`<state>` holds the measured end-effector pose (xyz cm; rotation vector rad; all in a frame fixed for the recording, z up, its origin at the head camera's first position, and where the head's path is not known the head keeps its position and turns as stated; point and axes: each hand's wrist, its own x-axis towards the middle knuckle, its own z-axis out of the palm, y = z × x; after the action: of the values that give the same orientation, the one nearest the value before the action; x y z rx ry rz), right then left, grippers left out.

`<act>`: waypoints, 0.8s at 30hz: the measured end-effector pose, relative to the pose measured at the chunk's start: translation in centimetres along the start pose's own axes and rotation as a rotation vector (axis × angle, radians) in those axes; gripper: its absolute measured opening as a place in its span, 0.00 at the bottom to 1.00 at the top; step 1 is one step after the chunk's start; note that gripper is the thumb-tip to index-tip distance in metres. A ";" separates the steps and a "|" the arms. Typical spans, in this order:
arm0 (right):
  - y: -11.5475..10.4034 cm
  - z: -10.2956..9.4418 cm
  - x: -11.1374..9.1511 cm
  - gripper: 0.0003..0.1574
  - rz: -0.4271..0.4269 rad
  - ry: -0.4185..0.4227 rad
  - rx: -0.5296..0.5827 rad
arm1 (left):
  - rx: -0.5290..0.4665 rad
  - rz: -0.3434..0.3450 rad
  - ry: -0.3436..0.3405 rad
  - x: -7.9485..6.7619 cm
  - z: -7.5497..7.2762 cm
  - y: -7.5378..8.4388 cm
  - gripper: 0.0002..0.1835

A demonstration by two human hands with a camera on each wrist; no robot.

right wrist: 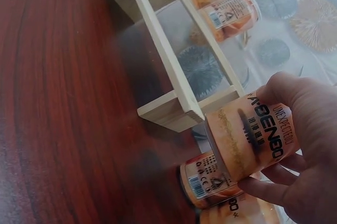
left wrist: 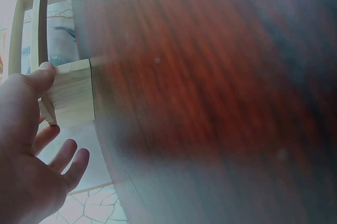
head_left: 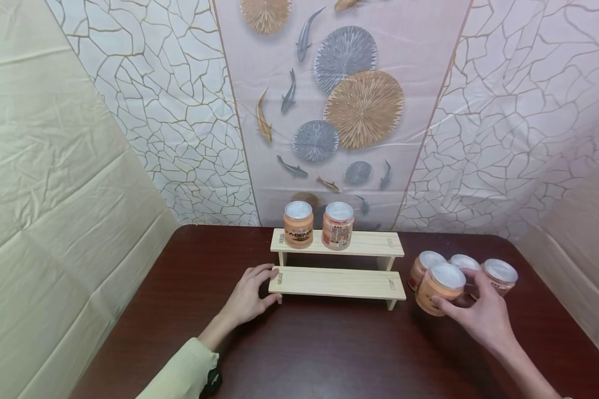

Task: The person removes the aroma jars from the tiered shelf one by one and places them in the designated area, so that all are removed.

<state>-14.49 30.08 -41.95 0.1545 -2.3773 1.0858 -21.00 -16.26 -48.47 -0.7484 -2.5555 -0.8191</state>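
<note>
The two-tier wooden shelf (head_left: 336, 281), seemingly stiff and light, is pinched at its lower board's left end by the left hand (head_left: 248, 294). To its right, the right hand (head_left: 485, 315) grips an orange A-BENBO jar (head_left: 433, 289), probably rigid but slick; mid-wall looks the surest hold.

- A small booth draped in cloth around a table, more like a makeshift set than a furnished room; whether it stands in a home, office or lab cannot be told.
- Creased, plain pale cloth (head_left: 55, 183) forms the left side wall.
- A wrinkled patterned backdrop (head_left: 179, 94) closes the rear, printed with fish, round discs and gold crackle lines.
- The dark wood-grain table (head_left: 309, 354) backs onto it.
- The stepped wooden stand (head_left: 329, 281) and lidded jars (head_left: 298, 228) would suit shop or home alike.
</note>
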 end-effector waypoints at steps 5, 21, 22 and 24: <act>0.5 0.3 -0.4 0.44 0.001 0.013 -0.013 | 0.000 0.004 0.002 0.0 0.0 0.0 0.29; 1.8 1.1 -1.1 0.44 0.036 0.009 0.037 | -0.005 0.009 0.003 0.1 0.0 -0.1 0.29; 1.8 1.2 -1.2 0.44 0.041 0.008 0.043 | -0.006 0.010 0.002 0.1 0.0 -0.1 0.29; 1.9 1.3 -1.3 0.44 0.052 0.002 0.064 | -0.004 0.011 0.000 0.1 0.0 -0.1 0.29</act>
<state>-14.51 30.31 -44.60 0.1146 -2.3583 1.1870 -21.08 -16.29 -48.44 -0.7632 -2.5477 -0.8214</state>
